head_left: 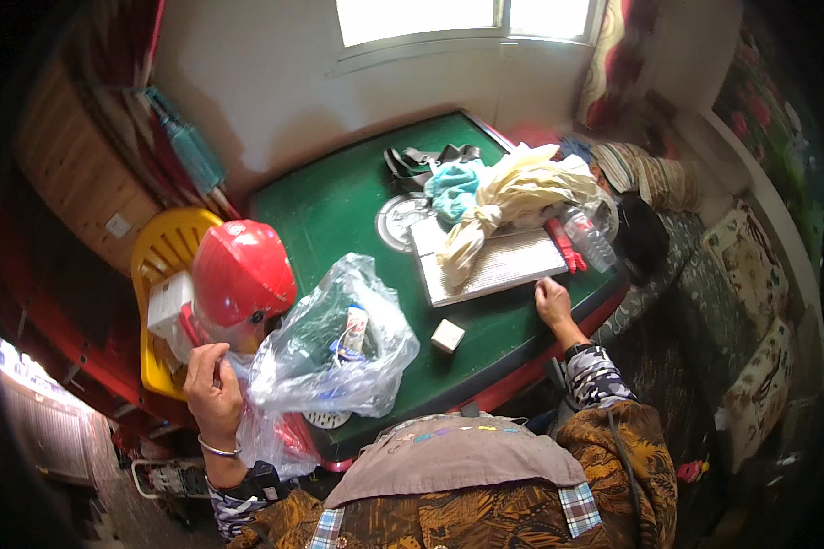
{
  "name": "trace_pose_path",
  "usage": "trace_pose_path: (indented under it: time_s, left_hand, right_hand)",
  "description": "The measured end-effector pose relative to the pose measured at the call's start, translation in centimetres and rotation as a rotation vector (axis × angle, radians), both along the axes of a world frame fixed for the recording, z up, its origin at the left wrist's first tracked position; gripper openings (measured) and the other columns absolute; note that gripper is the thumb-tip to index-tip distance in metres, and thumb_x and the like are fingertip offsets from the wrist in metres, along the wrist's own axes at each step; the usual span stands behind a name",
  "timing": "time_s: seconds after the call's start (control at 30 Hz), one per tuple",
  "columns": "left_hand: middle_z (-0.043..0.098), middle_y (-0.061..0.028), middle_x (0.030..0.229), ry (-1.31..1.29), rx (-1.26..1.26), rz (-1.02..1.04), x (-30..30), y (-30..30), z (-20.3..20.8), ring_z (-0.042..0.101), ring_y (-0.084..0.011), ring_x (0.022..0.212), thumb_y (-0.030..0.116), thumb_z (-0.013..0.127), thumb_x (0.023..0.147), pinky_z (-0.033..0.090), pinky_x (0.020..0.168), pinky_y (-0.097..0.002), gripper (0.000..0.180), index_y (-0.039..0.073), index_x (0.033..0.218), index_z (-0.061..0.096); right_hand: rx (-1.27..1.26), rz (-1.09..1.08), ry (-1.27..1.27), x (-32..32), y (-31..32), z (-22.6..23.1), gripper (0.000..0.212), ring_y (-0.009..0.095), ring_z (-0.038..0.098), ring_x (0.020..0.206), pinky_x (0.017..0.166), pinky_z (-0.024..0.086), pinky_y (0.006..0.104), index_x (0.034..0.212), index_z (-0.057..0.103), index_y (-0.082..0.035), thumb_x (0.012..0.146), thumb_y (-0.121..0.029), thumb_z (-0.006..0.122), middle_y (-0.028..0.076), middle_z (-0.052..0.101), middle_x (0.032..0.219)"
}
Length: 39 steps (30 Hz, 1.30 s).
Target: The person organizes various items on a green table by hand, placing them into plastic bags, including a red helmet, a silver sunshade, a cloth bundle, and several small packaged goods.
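Note:
My left hand (214,395) is closed at the left edge of a clear plastic bag (288,371), its fingers curled at the film. Inside the bag lie a white tube (355,328) with red and blue marks and some blue items I cannot make out. My right hand (553,306) rests as a loose fist near the table's right front edge, with nothing visible in it. Between the hands, nearer the right, a small white box (447,336) sits on the green table (325,215). A red hard hat (241,270) stands just beyond my left hand.
A yellow chair (148,274) holding a white box (168,304) stands at the left. Farther right, a knotted cream bag (531,183) lies partly over a ribbed silver panel (494,267). Beside them are a teal cloth (452,190), a red tool (566,245) and a plastic bottle (590,240).

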<state>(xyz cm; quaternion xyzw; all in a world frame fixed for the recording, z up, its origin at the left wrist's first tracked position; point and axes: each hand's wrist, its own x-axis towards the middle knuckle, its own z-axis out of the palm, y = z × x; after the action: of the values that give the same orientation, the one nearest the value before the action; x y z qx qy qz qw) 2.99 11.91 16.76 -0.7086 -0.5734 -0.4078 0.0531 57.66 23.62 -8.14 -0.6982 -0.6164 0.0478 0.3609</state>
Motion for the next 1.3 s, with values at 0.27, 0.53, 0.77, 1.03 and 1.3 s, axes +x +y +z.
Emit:
trace_pose_path:
  time_s: [0.27,0.53,0.77,1.03,1.3]
  left_hand:
    - [0.061,-0.0145,0.091,0.182,-0.209,-0.583,15.9,9.6,7.1,0.062,-0.0229,0.069,-0.004,0.061,0.079,0.049,0.062,-0.0310,0.023,0.000,0.101,0.060]
    - [0.058,-0.0238,0.115,0.404,-0.506,-0.700,31.3,25.7,-2.3,0.059,-0.0351,0.103,0.040,0.074,0.074,0.048,0.089,-0.0391,0.081,0.003,0.136,0.038]
    - [0.053,-0.0199,0.122,0.567,-0.554,-0.380,36.6,32.4,-17.3,0.049,-0.0412,0.112,0.030,0.077,0.062,0.044,0.092,-0.0473,0.111,0.016,0.149,0.010]
    - [0.061,-0.0140,0.101,-0.292,-0.022,-0.666,33.1,37.0,-4.9,0.062,-0.0221,0.084,0.017,0.067,0.075,0.051,0.076,-0.0331,0.065,-0.001,0.132,0.039]
    - [0.055,-0.0225,0.114,-0.440,0.464,0.244,15.3,38.1,3.2,0.060,-0.0287,0.096,0.038,0.072,0.080,0.052,0.080,-0.0386,0.074,-0.004,0.131,0.038]
  right_hand:
    - [0.088,0.001,-0.094,0.7,-2.0,-1.5,0.009,0.034,0.058,0.074,0.065,0.048,0.0461,0.079,0.050,-0.006,0.079,-0.013,0.056,0.013,0.055,0.076]
    - [0.067,-0.034,-0.010,0.4,-1.8,-2.0,0.005,0.032,0.060,0.070,0.062,0.049,0.0426,0.079,0.053,-0.007,0.079,-0.012,0.056,0.013,0.058,0.072]
    - [0.173,-0.038,0.078,0.5,-1.4,-3.0,0.010,0.033,0.060,0.068,0.061,0.049,0.0444,0.075,0.051,-0.008,0.077,-0.016,0.056,0.013,0.057,0.068]
    - [0.118,-0.041,0.094,0.7,-1.8,-2.6,0.009,0.034,0.060,0.070,0.061,0.047,0.0451,0.078,0.051,-0.007,0.079,-0.015,0.056,0.014,0.058,0.071]
    - [0.068,-0.036,-0.007,0.5,-1.6,-2.9,0.007,0.032,0.060,0.067,0.060,0.049,0.0430,0.079,0.052,-0.007,0.079,-0.012,0.056,0.013,0.057,0.069]
